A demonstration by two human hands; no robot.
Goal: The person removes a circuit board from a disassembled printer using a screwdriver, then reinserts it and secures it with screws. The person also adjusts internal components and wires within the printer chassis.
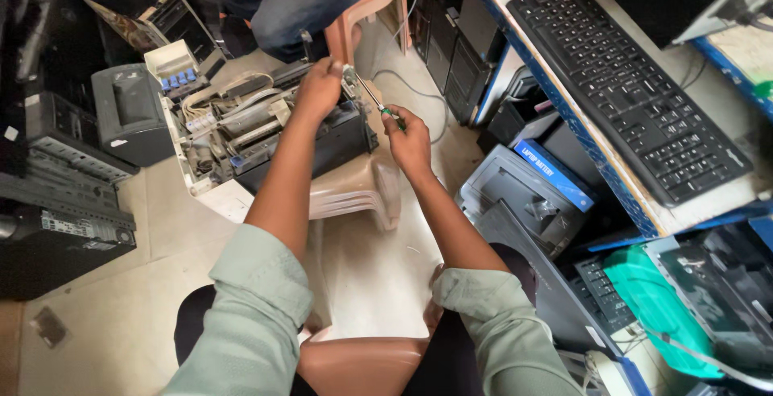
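Beige stool (366, 191) carries opened printer (266, 126); left hand (320, 88) grip clamps its frame steady; right hand (409, 140) grip wraps screwdriver (377, 105), tip angled into printer.

Open floor: bare tile (97, 315) at lower left, between the knees and the stool (354, 195).
Left: stacked machines (64, 203) wall it in.
Right: printers (523, 195) and desk (580, 130) crowd close.
Ahead: seated person (298, 2) blocks.
Stool top: opened printer (258, 130) fills it.

Single head view, looking steeply down, close over hands (366, 114).
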